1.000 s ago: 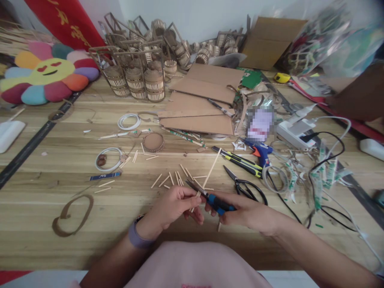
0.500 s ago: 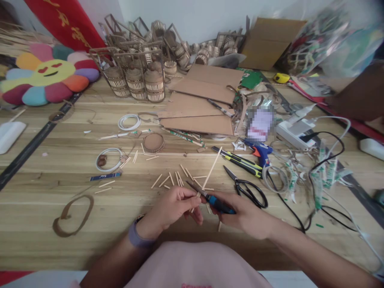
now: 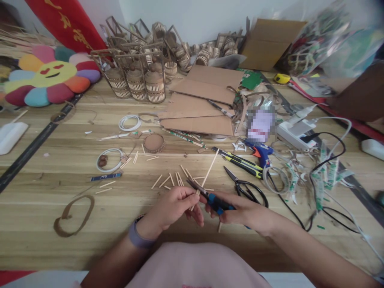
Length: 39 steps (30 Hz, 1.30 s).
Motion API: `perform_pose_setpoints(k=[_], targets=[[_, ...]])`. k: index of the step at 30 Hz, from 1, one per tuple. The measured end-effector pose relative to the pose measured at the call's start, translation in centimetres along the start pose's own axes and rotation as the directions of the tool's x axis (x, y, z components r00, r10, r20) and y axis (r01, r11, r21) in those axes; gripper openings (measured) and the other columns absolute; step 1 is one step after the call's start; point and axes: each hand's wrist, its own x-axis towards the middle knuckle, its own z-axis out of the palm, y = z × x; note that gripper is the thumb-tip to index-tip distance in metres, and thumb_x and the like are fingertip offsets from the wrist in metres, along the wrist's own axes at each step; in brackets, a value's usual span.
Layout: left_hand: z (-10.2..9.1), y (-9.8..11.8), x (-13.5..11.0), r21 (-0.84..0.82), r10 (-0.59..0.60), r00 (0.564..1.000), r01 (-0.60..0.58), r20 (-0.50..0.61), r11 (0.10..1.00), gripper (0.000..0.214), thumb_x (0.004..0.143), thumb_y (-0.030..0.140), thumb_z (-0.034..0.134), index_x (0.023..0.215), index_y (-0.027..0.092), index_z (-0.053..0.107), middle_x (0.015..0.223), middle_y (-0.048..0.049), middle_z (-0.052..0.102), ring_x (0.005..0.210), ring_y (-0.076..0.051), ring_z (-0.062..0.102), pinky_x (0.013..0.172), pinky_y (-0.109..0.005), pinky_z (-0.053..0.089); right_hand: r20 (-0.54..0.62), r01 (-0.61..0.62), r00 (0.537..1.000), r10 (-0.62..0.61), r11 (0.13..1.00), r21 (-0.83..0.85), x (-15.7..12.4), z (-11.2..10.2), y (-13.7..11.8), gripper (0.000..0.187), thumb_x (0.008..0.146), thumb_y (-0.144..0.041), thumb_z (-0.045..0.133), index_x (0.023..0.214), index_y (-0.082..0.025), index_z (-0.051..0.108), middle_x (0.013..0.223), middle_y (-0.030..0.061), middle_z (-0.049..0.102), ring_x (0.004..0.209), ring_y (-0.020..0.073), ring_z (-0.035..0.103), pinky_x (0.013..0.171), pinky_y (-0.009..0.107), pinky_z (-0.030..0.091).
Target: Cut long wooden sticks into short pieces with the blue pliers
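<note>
Lower end of stick [image 3: 207, 173] hiding inside left hand [image 3: 175, 207], fingers pinching it; right hand [image 3: 244, 212] gripping blue-handled cutters [image 3: 214, 200], blades touching stick.

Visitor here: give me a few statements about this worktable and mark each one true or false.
1. The right hand holds blue-handled cutters. True.
2. The left hand is empty. False: it pinches a thin wooden stick.
3. Short stick pieces lie on the table beyond the hands. True.
4. The black scissors are in a hand. False: they lie on the table, right of the cutters.
5. The flower cushion sits at far right. False: far left.
</note>
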Motion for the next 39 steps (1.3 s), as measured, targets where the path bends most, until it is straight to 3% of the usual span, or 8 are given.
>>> perform_pose_setpoints(k=[15,19,23,25,28,32,34,39], targets=[[-0.1,-0.3,0.1,0.013,0.016,1.0,-0.016,0.003,1.0,0.041,0.08,0.054,0.054,0.082,0.014,0.061,0.053,0.0011,0.06,0.05,-0.012,0.057,0.055,-0.024,0.034,-0.042,0.084,0.994,-0.097,0.966,-0.244,0.6,0.4,0.2,0.021,0.063,-0.017,0.051,0.084,-0.018,0.052,0.075,-0.0018,0.048,0.07,0.0147,0.043,0.064,0.027,0.035],[-0.2,-0.1,0.2,0.03,0.082,0.997,-0.082,-0.003,0.996,0.037,0.083,0.051,0.052,0.081,0.014,0.059,0.054,0.0013,0.059,0.051,-0.012,0.055,0.057,-0.025,0.036,-0.035,0.109,0.992,-0.118,0.972,-0.208,0.3,0.2,0.5,0.031,0.069,-0.02,0.056,0.101,-0.018,0.056,0.089,0.0019,0.055,0.083,0.0181,0.05,0.074,0.03,0.04],[-0.6,0.3,0.1,-0.019,0.178,0.971,-0.184,-0.159,0.983,0.032,0.085,0.048,0.05,0.082,0.017,0.055,0.052,0.0046,0.051,0.049,-0.011,0.048,0.055,-0.024,0.035,-0.103,0.183,0.974,-0.201,0.97,-0.16,-0.1,-0.1,0.9,0.034,0.077,-0.028,0.059,0.11,-0.019,0.056,0.105,0.0058,0.059,0.1,0.0233,0.053,0.088,0.037,0.041],[-0.8,0.3,0.2,0.008,0.194,0.952,-0.198,-0.236,0.98,0.03,0.087,0.048,0.048,0.083,0.018,0.053,0.053,0.006,0.047,0.049,-0.01,0.045,0.053,-0.023,0.033,-0.24,0.204,0.932,-0.272,0.94,-0.275,0.0,-0.1,1.0,0.024,0.083,-0.032,0.055,0.103,-0.019,0.057,0.098,0.006,0.061,0.093,0.0228,0.056,0.085,0.036,0.044],[-0.8,0.0,0.3,0.183,0.172,0.958,-0.131,-0.231,0.974,0.032,0.09,0.048,0.041,0.083,0.019,0.053,0.052,0.0071,0.041,0.048,-0.011,0.039,0.051,-0.022,0.03,-0.409,0.185,0.776,-0.48,0.794,-0.58,0.7,0.1,1.1,0.013,0.089,-0.029,0.049,0.098,-0.021,0.052,0.093,0.0069,0.06,0.087,0.0219,0.058,0.082,0.036,0.046],[-0.3,-0.1,0.2,0.51,0.171,0.969,-0.059,-0.177,0.858,0.032,0.092,0.042,0.039,0.081,0.019,0.058,0.056,0.0047,0.043,0.054,-0.013,0.043,0.056,-0.024,0.031,-0.312,0.218,0.586,-0.748,0.516,-0.829,2.3,0.3,1.1,0.014,0.089,-0.019,0.047,0.103,-0.021,0.049,0.125,0.0153,0.052,0.118,0.0265,0.049,0.097,0.041,0.04],[-0.1,-0.1,0.2,0.63,0.196,0.966,-0.048,-0.168,0.775,0.03,0.093,0.038,0.038,0.08,0.02,0.058,0.061,0.0025,0.049,0.059,-0.015,0.049,0.059,-0.025,0.033,-0.245,0.222,0.613,-0.751,0.462,-0.859,3.0,0.3,1.3,0.014,0.089,-0.019,0.048,0.103,-0.02,0.049,0.129,0.0166,0.051,0.121,0.0276,0.047,0.097,0.041,0.04],[0.1,-0.7,0.5,0.855,0.277,0.941,0.027,-0.197,0.518,0.026,0.094,0.028,0.036,0.08,0.02,0.057,0.073,-0.005,0.064,0.071,-0.022,0.061,0.062,-0.027,0.036,-0.273,0.041,0.714,-0.644,0.428,-0.903,4.1,0.5,2.0,0.012,0.089,-0.027,0.051,0.097,-0.018,0.055,0.092,0.0121,0.063,0.087,0.0276,0.058,0.075,0.039,0.047]])
